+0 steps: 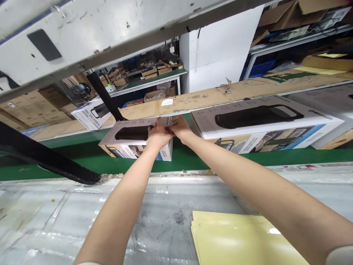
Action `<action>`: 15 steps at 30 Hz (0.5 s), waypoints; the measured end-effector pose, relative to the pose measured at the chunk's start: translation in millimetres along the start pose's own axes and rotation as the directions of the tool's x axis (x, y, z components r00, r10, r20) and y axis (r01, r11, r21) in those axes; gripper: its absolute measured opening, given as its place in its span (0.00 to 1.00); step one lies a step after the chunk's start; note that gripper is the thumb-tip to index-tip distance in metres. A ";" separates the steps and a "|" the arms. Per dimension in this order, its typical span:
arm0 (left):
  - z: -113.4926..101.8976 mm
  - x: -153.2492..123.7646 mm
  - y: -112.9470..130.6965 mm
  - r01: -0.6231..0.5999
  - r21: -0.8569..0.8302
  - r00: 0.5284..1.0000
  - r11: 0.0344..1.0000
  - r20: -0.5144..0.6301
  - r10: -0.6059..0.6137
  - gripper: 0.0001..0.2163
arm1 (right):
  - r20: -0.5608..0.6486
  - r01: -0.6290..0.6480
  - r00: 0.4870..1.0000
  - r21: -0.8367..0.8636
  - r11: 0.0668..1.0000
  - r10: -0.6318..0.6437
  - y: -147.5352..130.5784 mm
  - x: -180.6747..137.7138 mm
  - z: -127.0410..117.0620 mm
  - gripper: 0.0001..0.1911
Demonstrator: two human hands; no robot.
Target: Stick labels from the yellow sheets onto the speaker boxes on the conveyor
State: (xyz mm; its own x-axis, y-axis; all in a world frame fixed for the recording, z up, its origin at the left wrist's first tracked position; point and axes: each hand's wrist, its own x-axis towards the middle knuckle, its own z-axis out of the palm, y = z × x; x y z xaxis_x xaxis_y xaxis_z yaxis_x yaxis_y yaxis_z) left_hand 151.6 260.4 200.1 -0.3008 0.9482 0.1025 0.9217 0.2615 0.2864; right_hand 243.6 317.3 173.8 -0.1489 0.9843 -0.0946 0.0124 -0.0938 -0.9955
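Note:
A white printed carton (129, 133) with a dark product picture on its top lies on the green conveyor belt (186, 156). My left hand (160, 134) rests on the top of its right end, fingers spread and the palm turned down. Beside it, my right hand (180, 129) reaches in at the carton's right edge with its fingers bent together. The fingertips of both hands nearly meet there. Whatever my right fingers pinch is hidden.
A larger printed carton (259, 121) sits right of my hands, with another carton (328, 103) behind it. A smaller box (92, 114) stands at the back left. Black posts (107, 97) and a metal shelf (82, 33) frame the belt. Yellow sheets (234, 239) lie in front.

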 end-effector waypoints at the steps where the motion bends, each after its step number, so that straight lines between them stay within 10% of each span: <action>1: -0.7 -0.2 -0.5 0.000 0.001 1.000 1.000 0.001 0.000 0.42 | -0.003 -0.018 1.000 0.009 1.000 0.018 0.3 -0.4 1.9 0.21; 15: -12.9 -11.5 -7.8 -0.037 -0.051 0.999 0.998 -0.026 0.036 0.33 | 0.205 -0.295 0.947 0.254 0.921 0.247 20.4 -16.8 11.4 0.20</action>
State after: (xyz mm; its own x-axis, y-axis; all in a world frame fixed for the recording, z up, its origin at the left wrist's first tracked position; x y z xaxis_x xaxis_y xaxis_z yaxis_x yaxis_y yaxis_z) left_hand 144.7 245.2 208.9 -0.2739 0.9519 0.1371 0.9186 0.2168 0.3303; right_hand 235.1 297.1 155.2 -0.3408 0.8785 -0.3348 -0.1962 -0.4147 -0.8885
